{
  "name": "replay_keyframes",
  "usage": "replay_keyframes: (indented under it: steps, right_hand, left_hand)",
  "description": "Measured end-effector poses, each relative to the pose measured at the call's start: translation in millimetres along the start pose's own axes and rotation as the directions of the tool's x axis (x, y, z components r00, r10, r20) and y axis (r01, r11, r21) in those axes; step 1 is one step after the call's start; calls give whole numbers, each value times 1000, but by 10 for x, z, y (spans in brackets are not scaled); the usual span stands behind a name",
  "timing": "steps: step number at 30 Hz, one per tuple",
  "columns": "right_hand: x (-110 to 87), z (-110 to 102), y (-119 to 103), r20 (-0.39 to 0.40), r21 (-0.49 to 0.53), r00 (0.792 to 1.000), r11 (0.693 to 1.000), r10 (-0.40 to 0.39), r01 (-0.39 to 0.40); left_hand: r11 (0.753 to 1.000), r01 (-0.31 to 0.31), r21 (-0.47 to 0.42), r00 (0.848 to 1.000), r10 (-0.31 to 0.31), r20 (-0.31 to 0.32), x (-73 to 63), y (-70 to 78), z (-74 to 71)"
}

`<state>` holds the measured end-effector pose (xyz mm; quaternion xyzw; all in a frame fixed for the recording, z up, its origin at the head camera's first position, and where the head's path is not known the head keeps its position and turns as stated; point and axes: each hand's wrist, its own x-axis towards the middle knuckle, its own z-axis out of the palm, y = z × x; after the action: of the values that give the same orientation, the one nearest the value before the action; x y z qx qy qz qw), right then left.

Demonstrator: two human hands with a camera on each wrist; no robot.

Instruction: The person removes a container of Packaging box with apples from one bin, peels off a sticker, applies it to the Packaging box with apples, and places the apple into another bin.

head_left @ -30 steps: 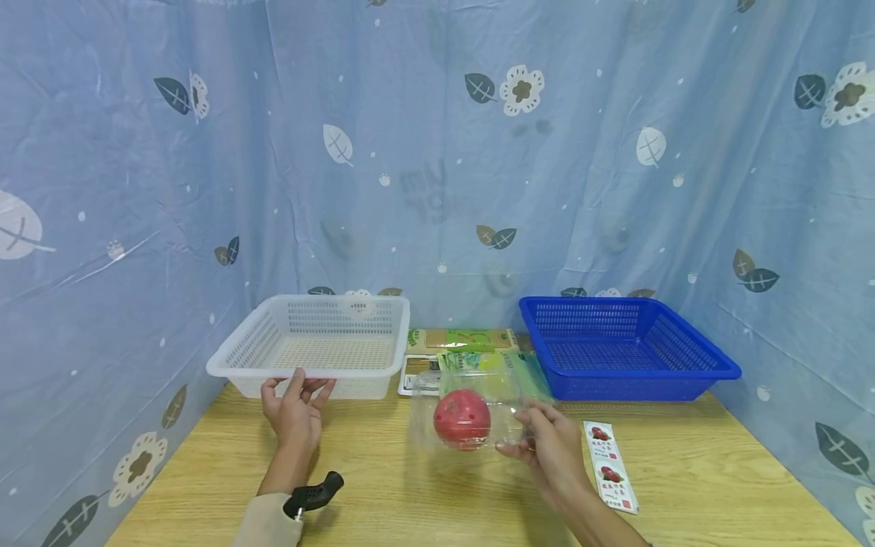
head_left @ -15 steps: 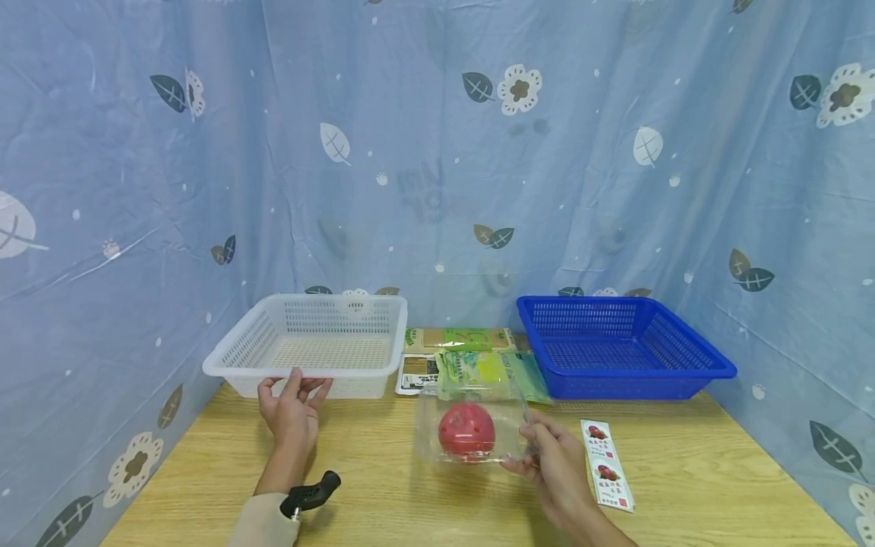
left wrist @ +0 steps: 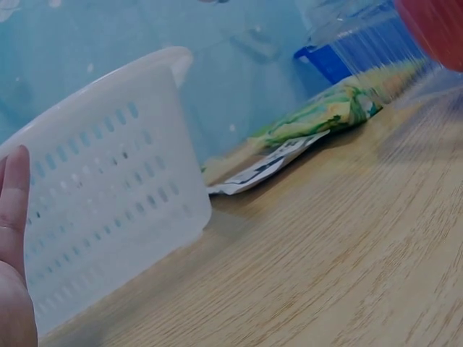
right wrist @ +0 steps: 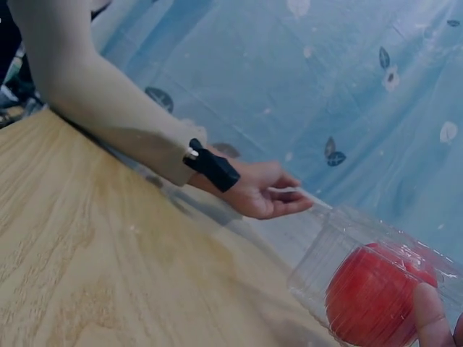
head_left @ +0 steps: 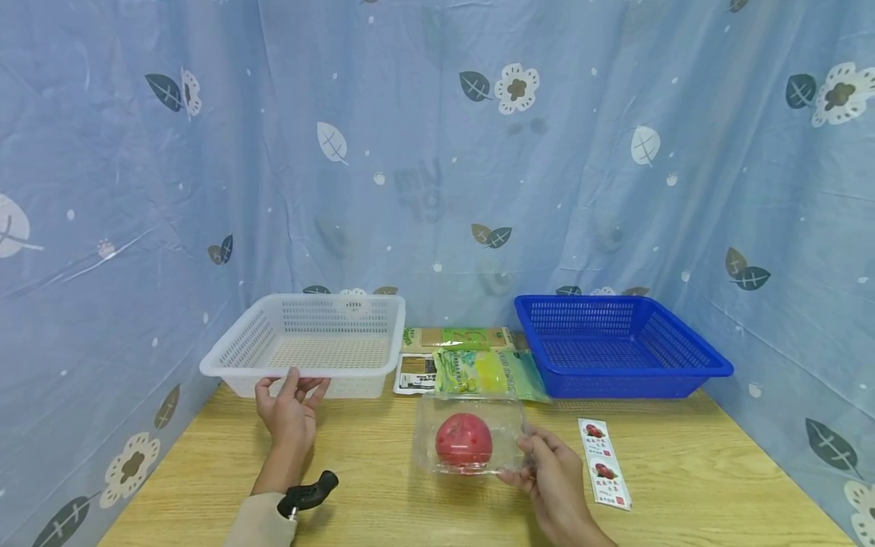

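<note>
My right hand (head_left: 557, 475) grips the right end of a clear plastic clamshell box (head_left: 506, 441). Inside the box is a round red fruit (head_left: 464, 441), visible through the plastic. In the right wrist view the same box (right wrist: 311, 264) and fruit (right wrist: 372, 296) sit by my thumb (right wrist: 432, 318). My left hand (head_left: 289, 410) pinches the front rim of a white slotted plastic basket (head_left: 362, 374), thumb and fingers at the rim. The left wrist view shows this basket's side wall (left wrist: 123, 195) beside a finger (left wrist: 13, 210).
A blue slotted basket (head_left: 636, 384) stands at the back right. Between the baskets lie a green and yellow packet (head_left: 488, 371), a dark-labelled packet (head_left: 415, 374) and a tan packet (head_left: 451, 338). A strip of fruit-printed labels (head_left: 604, 465) lies on the wooden table (head_left: 383, 494).
My right hand has brought the box with the fruit lower and nearer to me, uncovering more of the packets behind it. My left hand stays at the white basket's rim.
</note>
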<state>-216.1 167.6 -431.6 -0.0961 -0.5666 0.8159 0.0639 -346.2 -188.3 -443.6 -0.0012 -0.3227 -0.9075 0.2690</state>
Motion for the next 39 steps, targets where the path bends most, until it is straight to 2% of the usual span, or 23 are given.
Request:
replay_keyframes:
  steps: [7, 17, 24, 28, 30, 33, 36, 39]
  right_hand:
    - [-11, 4, 68, -5, -10, 1000, 1000, 22, -22]
    - [-19, -43, 132, 35, -28, 999, 999, 39, -38]
    - [-18, -90, 139, 48, -39, 996, 997, 76, -74]
    - [4, -130, 130, 42, -76, 995, 993, 89, -86]
    - [23, -147, 125, 30, -108, 996, 991, 79, -76]
    - [50, -176, 120, 8, -157, 999, 986, 50, -48]
    - [82, -217, 105, -3, -180, 1000, 984, 15, -15]
    - [132, -274, 67, -13, -201, 1000, 979, -24, 21]
  left_hand:
    - [1000, 3, 4, 1000, -3, -17, -9, 5, 16]
    - [999, 52, 11, 996, -51, -67, -26, 13, 24]
    - [993, 117, 20, 990, -115, -87, -65, 37, 31]
    - [982, 172, 81, 984, -167, -67, -153, 3, 57]
    - [964, 211, 161, 977, -207, -43, -221, -28, 68]
    - [912, 259, 319, 961, -278, 13, -350, -85, 76]
    - [849, 256, 463, 939, -331, 89, -489, -143, 100]
    - [810, 230, 539, 910, -375, 175, -613, -194, 147]
